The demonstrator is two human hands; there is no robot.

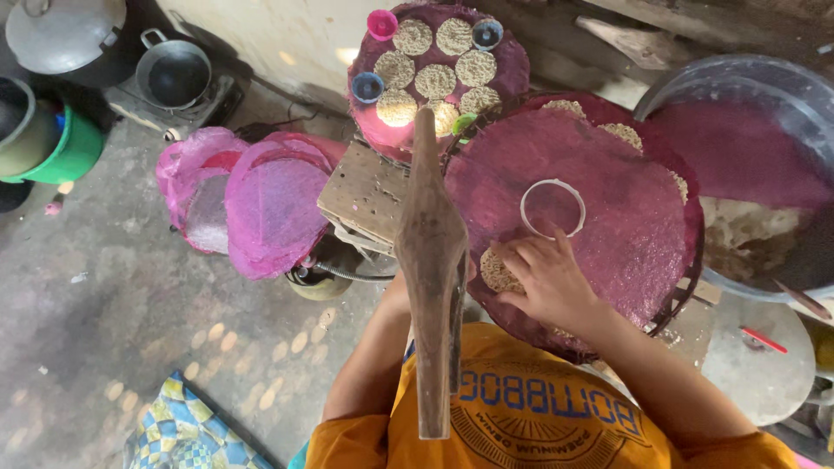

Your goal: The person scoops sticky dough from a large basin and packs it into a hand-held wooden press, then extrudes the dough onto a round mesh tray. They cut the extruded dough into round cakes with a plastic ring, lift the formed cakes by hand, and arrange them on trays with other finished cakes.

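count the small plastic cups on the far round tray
3: a pink cup at the top left rim, a blue cup at the top right, another blue cup on the left. More may be hidden.

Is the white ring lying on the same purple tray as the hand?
Yes, the white ring lies flat on the big purple round tray, just beyond the right hand that presses a pale noodle-like disc.

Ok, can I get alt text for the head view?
The right hand rests fingers-down on a pale disc at the near edge of a round purple tray, next to a white ring. A wooden bar hides the left hand. Behind, a second tray holds more discs and small cups.
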